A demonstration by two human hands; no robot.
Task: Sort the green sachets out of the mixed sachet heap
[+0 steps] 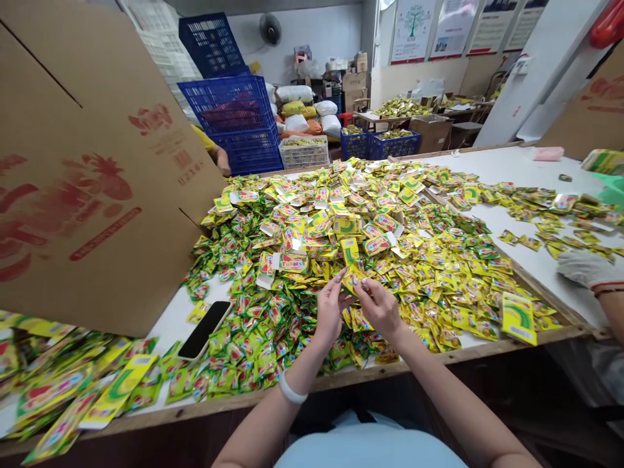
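Observation:
My left hand [330, 311] and my right hand [383, 311] meet over the middle of the heap, fingertips pinching a small yellow packet [349, 281] between them. Just beyond it stands a narrow yellow-and-green carton [350, 251]; whether it touches the packet I cannot tell. Green sachets [273, 325] with red prints lie to the left of my hands, and yellow sachets [429, 286] spread to the right. Behind them, several small printed cartons [294, 262] are piled up, some with white flaps sticking out.
A large cardboard box [97, 169] blocks the left side. A phone [205, 330] lies near the front edge, by flat cartons [119, 390]. One carton [519, 318] sits at the right corner by the wooden rim [565, 333]. Another person's gloved hand [587, 270] is at right.

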